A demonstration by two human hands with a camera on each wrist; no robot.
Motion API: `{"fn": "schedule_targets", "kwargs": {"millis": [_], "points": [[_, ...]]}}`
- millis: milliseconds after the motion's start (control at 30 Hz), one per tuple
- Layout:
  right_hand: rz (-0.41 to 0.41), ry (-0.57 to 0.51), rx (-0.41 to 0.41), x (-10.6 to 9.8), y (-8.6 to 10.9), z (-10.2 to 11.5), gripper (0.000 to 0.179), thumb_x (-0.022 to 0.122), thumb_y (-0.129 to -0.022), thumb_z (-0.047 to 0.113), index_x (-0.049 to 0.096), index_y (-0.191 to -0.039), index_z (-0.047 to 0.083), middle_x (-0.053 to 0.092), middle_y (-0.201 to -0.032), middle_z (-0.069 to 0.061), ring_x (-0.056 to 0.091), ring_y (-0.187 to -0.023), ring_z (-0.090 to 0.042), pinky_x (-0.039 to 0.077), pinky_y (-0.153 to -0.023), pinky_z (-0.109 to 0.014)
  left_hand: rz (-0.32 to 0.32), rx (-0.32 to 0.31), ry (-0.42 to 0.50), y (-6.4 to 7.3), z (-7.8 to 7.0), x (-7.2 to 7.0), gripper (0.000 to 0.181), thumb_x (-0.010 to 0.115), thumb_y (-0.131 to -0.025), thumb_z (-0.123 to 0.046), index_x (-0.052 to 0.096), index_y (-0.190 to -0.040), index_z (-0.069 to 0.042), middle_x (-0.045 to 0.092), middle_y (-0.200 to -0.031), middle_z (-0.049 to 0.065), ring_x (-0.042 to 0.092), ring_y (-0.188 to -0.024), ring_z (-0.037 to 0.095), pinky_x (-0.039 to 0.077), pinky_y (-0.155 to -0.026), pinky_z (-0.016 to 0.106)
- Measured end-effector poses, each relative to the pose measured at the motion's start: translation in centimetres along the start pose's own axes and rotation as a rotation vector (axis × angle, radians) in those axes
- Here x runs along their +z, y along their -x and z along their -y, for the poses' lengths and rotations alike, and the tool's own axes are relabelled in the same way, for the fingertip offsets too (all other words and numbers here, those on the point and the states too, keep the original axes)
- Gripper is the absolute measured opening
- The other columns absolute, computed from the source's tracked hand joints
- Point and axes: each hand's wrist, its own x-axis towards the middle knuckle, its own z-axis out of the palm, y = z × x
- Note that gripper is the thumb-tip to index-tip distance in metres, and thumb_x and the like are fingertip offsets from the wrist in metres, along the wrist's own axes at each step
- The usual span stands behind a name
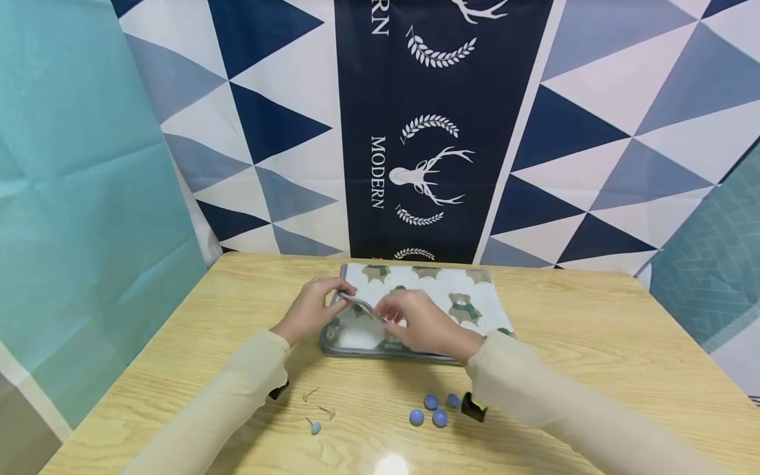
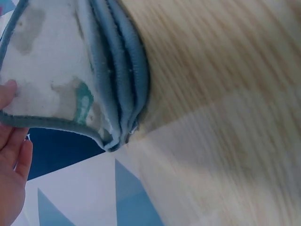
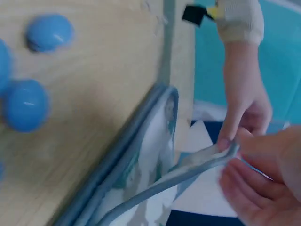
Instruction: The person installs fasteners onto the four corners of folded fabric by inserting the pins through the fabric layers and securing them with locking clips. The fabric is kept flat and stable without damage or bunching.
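Observation:
A folded white blanket (image 1: 439, 310) with a bear print and grey edging lies near the back of the table. My left hand (image 1: 311, 307) pinches the edging of its top layer at the left, thumb on one face and fingers on the other; the left wrist view shows this hand (image 2: 14, 165) holding the lifted flap above the stacked folds. Just right of it, my right hand (image 1: 418, 320) pinches the same raised edge between thumb and fingers. In the right wrist view the raised edging (image 3: 174, 179) runs up to both hands, which are close together.
Several blue balls (image 1: 439, 417) sit on the wooden table (image 1: 570, 396) in front of the right forearm. Beside the left forearm lie a small blue-headed piece with a thin stem (image 1: 315, 427) and two thin pale pieces (image 1: 327, 412). A patterned cloth (image 1: 285, 132) hangs behind.

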Motion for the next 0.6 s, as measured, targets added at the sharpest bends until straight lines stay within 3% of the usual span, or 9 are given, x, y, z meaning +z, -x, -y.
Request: {"fn": "schedule_targets", "kwargs": {"millis": [133, 200, 300, 433, 600], "points": [[0.284, 0.038, -0.120, -0.2, 2.6, 0.9, 0.022, 0.080, -0.075, 0.014, 0.070, -0.094, 0.006, 0.070, -0.085, -0.003, 0.062, -0.074, -0.008, 0.051, -0.067, -0.015, 0.041, 0.004, -0.005, 0.3, 0.3, 0.0, 0.016, 0.069, -0.087, -0.005, 0.071, -0.102, -0.008, 0.072, -0.101, 0.004, 0.066, -0.098, 0.020, 0.052, -0.094, 0.042], [0.439, 0.066, -0.115, -0.1, 3.8, 1.5, 0.027, 0.084, -0.070, 0.020, 0.069, -0.090, 0.010, 0.067, -0.083, 0.003, 0.057, -0.072, -0.002, 0.048, -0.066, -0.012, 0.056, 0.011, -0.013, 0.5, 0.4, 0.0, 0.016, 0.069, -0.087, -0.006, 0.072, -0.102, -0.009, 0.072, -0.102, 0.004, 0.066, -0.099, 0.020, 0.051, -0.095, 0.043], [0.583, 0.126, -0.083, 0.2, 5.1, 2.1, 0.031, 0.089, -0.063, 0.025, 0.066, -0.082, 0.015, 0.059, -0.074, 0.009, 0.044, -0.064, 0.003, 0.041, -0.059, -0.010, 0.067, 0.025, -0.028, 0.8, 0.6, 0.1, 0.013, 0.070, -0.086, -0.008, 0.074, -0.098, -0.013, 0.073, -0.104, 0.003, 0.066, -0.099, 0.019, 0.052, -0.093, 0.042], [0.625, 0.170, -0.058, 0.6, 5.8, 2.4, 0.029, 0.089, -0.062, 0.018, 0.067, -0.081, 0.018, 0.055, -0.069, 0.012, 0.036, -0.057, 0.003, 0.035, -0.054, -0.011, 0.072, 0.033, -0.022, 1.0, 0.8, 0.3, 0.012, 0.071, -0.085, -0.009, 0.073, -0.095, -0.014, 0.073, -0.105, 0.003, 0.066, -0.102, 0.019, 0.055, -0.090, 0.038], [0.608, 0.171, -0.124, 1.2, 5.8, 2.1, 0.023, 0.079, -0.067, -0.001, 0.066, -0.076, 0.016, 0.053, -0.068, 0.013, 0.035, -0.059, 0.002, 0.031, -0.055, -0.009, 0.075, 0.045, -0.034, 1.0, 0.8, 0.2, 0.014, 0.070, -0.086, -0.008, 0.074, -0.098, -0.013, 0.073, -0.105, 0.003, 0.066, -0.103, 0.019, 0.055, -0.089, 0.037]]}}
